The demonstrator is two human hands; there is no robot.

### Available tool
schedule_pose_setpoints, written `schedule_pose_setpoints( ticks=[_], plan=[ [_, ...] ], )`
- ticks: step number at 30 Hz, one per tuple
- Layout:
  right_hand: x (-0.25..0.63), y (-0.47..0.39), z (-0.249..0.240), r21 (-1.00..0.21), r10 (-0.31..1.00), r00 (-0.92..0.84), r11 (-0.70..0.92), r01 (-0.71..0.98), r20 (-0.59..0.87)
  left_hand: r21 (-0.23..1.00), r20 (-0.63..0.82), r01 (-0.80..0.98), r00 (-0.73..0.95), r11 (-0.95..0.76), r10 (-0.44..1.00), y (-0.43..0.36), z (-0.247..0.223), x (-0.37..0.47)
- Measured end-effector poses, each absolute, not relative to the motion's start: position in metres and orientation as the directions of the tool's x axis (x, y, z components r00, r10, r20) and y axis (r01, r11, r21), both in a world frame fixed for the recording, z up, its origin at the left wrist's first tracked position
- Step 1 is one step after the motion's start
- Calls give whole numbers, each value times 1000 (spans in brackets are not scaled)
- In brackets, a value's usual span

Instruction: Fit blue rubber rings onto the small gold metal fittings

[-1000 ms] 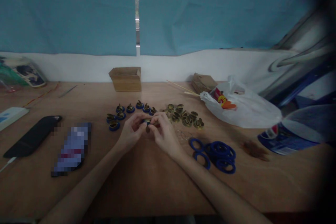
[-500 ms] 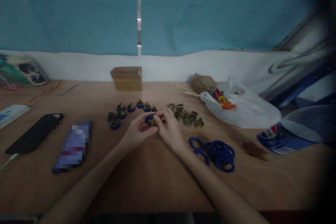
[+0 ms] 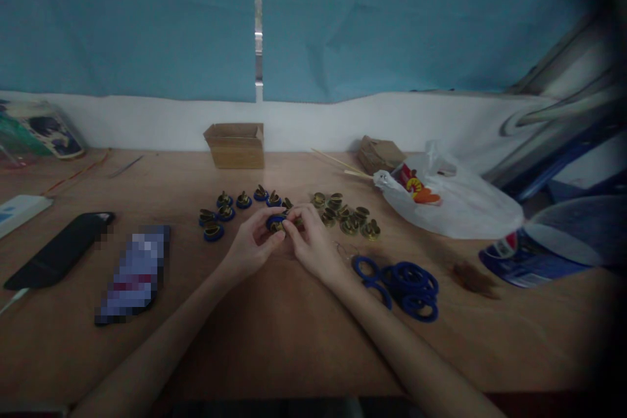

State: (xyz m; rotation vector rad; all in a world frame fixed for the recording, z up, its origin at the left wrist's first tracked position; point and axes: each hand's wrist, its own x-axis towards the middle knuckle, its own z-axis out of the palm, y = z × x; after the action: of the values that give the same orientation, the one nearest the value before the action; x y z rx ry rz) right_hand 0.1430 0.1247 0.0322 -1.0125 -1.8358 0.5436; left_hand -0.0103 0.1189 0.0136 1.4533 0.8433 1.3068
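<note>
Between thumb and fingers, my left hand [image 3: 251,246] holds a brass piece with a blue ring [image 3: 275,223] around it. My right hand [image 3: 311,241] is closed at the right side of the same piece, its thumb and fingertips touching it. Several brass pieces in blue rings [image 3: 213,231] stand to the left and behind my hands. Several brass pieces without rings [image 3: 349,225] lie just right of my right hand. Loose blue rings [image 3: 410,276] are heaped beside my right forearm.
An open cardboard box [image 3: 238,147] stands at the back. A dark phone [image 3: 61,249] and a blurred blue packet [image 3: 134,274] lie left. On the right are a white plastic bag [image 3: 455,202], a brown paper packet [image 3: 380,154] and a blue tub [image 3: 539,261].
My left hand and the piece have shifted slightly left. The right hand's thumb and fingers have moved a little on the piece.
</note>
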Motion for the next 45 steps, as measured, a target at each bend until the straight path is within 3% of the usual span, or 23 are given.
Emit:
schedule_pose_setpoints(
  ticks=[8,14,20,23,29,34,39,42,45],
  plan=[
    [137,125,16,-661,790,-281,611,436,544,955,293,-107,179,-278,939,123,3,-7],
    [139,120,30,-649,787,-291,615,448,545,954,291,-113,142,-277,946,127,6,-11],
    [140,117,40,-718,812,-133,568,401,568,943,320,-138,119,-304,940,128,9,-15],
    [143,125,35,-814,874,-41,466,348,483,946,314,-129,133,-298,940,125,10,-12],
    [146,137,29,-923,948,-154,310,230,280,948,292,-191,212,-253,933,119,17,-8],
    [146,132,36,-998,945,-324,57,15,49,960,243,-170,97,-224,965,119,18,-10],
    [145,133,29,-982,946,-312,-136,-134,-88,979,144,-132,-77,-153,987,125,13,-14],
    [145,137,22,-977,969,-228,-131,-171,-90,988,90,-112,-104,-102,991,130,8,-17],
    [147,139,20,-996,989,-144,-17,-83,-5,995,35,-93,-39,-39,999,132,5,-17]
  ],
)
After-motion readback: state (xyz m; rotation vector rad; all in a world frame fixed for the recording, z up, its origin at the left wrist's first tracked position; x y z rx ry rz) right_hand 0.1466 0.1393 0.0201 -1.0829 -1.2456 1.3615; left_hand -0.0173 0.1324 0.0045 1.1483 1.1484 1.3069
